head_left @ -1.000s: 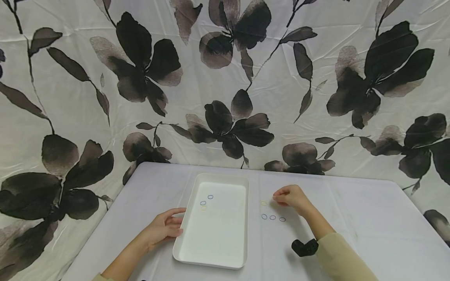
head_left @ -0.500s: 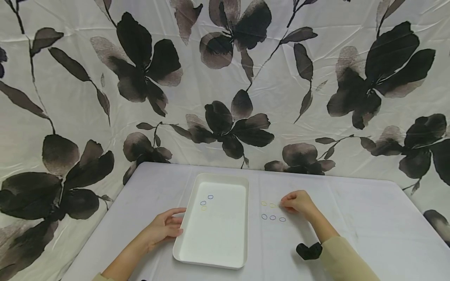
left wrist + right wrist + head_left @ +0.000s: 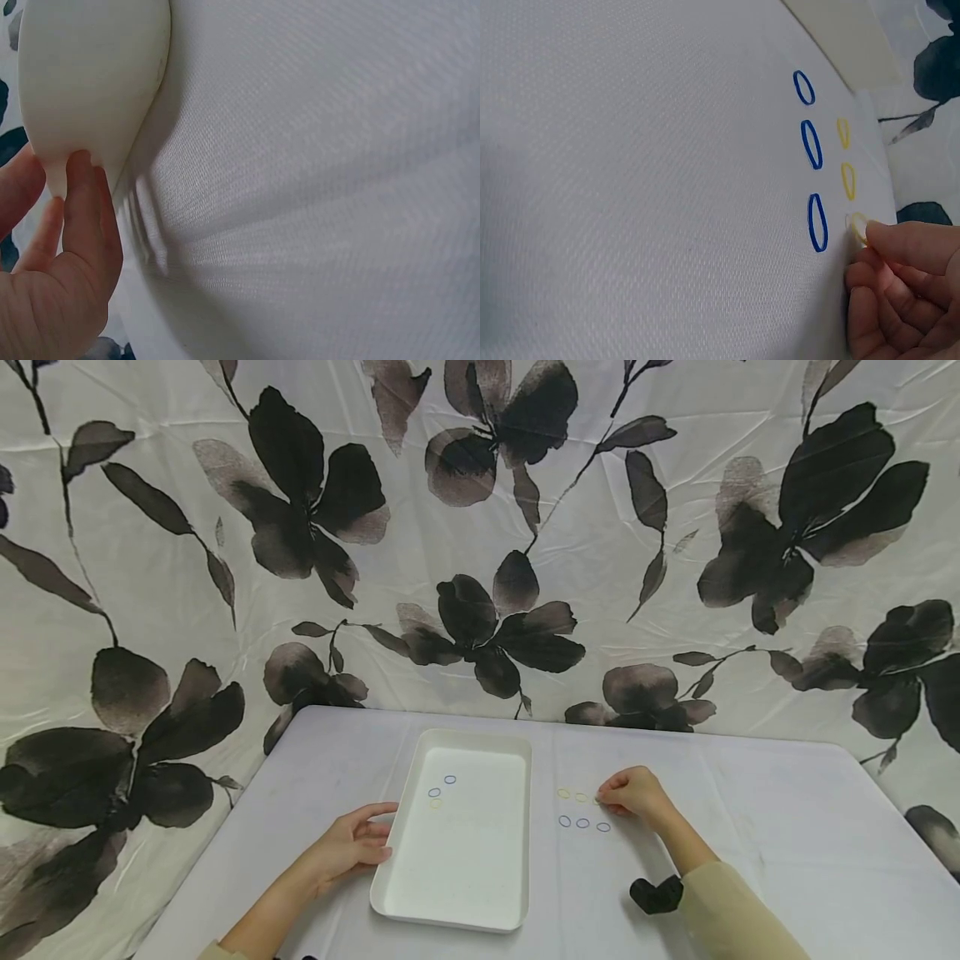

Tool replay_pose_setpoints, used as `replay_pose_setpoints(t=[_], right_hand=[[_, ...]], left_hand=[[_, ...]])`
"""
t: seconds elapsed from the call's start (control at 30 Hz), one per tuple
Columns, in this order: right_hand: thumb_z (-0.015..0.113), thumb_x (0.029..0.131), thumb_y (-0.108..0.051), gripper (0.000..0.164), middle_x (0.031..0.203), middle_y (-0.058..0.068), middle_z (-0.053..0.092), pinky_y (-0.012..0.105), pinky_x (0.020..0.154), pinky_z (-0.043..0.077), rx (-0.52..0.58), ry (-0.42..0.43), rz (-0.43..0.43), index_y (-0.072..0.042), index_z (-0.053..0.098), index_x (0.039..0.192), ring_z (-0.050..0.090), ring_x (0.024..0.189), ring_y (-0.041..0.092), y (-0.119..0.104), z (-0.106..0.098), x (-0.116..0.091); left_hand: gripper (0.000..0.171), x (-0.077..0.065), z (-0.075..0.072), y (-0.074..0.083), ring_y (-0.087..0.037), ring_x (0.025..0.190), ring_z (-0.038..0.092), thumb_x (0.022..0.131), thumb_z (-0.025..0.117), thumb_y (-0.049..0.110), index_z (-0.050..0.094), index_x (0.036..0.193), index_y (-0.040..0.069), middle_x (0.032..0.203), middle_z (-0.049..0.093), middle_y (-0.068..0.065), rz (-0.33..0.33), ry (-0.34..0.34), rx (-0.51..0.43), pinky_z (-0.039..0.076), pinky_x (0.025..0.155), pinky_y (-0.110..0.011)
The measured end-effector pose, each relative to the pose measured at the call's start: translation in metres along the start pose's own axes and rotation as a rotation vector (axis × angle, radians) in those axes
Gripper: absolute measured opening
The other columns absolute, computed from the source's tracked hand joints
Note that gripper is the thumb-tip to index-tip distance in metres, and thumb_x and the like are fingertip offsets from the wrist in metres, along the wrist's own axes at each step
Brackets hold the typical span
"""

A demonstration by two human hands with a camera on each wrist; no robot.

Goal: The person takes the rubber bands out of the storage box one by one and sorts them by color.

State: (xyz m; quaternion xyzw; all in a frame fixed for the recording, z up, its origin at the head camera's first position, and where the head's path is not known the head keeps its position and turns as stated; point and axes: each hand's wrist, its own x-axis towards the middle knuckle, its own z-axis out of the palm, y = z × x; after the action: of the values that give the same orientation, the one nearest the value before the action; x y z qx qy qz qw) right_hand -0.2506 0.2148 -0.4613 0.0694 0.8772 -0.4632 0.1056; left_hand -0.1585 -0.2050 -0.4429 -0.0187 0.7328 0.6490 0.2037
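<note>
My left hand (image 3: 348,847) lies against the left side of a white rectangular tray (image 3: 465,868), its fingertips touching the outer wall (image 3: 97,82). Inside the tray, near its upper left, are two blue rubber bands (image 3: 450,780) and a yellow one. To the tray's right, my right hand (image 3: 637,793) pinches a thin yellow rubber band (image 3: 859,227) between thumb and fingertips, low at the tablecloth. In line with it lie two more yellow rubber bands (image 3: 848,181). A row of three blue rubber bands (image 3: 818,223) is on the near side of the yellow ones.
A white cloth (image 3: 787,827) covers the table, with a few creases. Behind the far table edge hangs a white backdrop (image 3: 615,560) printed with dark flowers. A black device (image 3: 656,895) sits at my right wrist, beside the beige sleeve (image 3: 738,910).
My right hand has moved slightly right and nearer; a second yellow rubber band now shows on the cloth, and another at its fingertips. The left hand and tray stay in place.
</note>
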Motion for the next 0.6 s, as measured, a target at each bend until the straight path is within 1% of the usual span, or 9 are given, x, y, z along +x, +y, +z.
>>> replay_pose_setpoints(t=[0.13,0.3,0.4,0.6], right_hand=[[0.072,0.078,-0.003,0.007,0.066,0.001,0.060,0.023,0.051,0.046,-0.014,-0.016,-0.017,0.004,0.069,0.081,0.051,0.057,0.012,-0.001,0.000,0.000],[0.073,0.078,-0.004,0.008,0.065,0.001,0.060,0.024,0.052,0.044,-0.023,-0.018,-0.021,0.002,0.070,0.082,0.051,0.058,0.013,-0.003,-0.004,-0.001],[0.072,0.078,-0.004,0.010,0.066,0.001,0.059,0.025,0.054,0.044,-0.034,-0.022,-0.031,0.003,0.069,0.084,0.051,0.060,0.014,-0.008,-0.007,-0.003],[0.068,0.081,-0.002,0.012,0.072,0.001,0.060,0.025,0.056,0.045,-0.008,-0.038,-0.068,0.005,0.069,0.090,0.051,0.063,0.014,-0.018,-0.008,-0.005]], left_hand=[[0.071,0.001,-0.001,-0.001,-0.022,0.092,0.061,0.080,0.066,-0.006,0.030,0.141,-0.003,0.114,0.056,-0.019,0.005,-0.006,-0.004,0.053,0.076,-0.035],[0.072,0.002,-0.001,-0.001,-0.023,0.093,0.061,0.079,0.066,-0.006,0.030,0.141,-0.003,0.114,0.056,-0.020,0.008,-0.003,-0.004,0.053,0.076,-0.036],[0.072,0.002,-0.001,-0.002,-0.024,0.093,0.062,0.079,0.067,-0.006,0.031,0.141,-0.003,0.115,0.057,-0.020,0.003,0.002,0.001,0.053,0.076,-0.036],[0.072,0.001,-0.001,-0.003,-0.024,0.093,0.061,0.079,0.067,-0.006,0.031,0.141,-0.003,0.115,0.056,-0.020,0.001,0.005,0.008,0.053,0.077,-0.037]])
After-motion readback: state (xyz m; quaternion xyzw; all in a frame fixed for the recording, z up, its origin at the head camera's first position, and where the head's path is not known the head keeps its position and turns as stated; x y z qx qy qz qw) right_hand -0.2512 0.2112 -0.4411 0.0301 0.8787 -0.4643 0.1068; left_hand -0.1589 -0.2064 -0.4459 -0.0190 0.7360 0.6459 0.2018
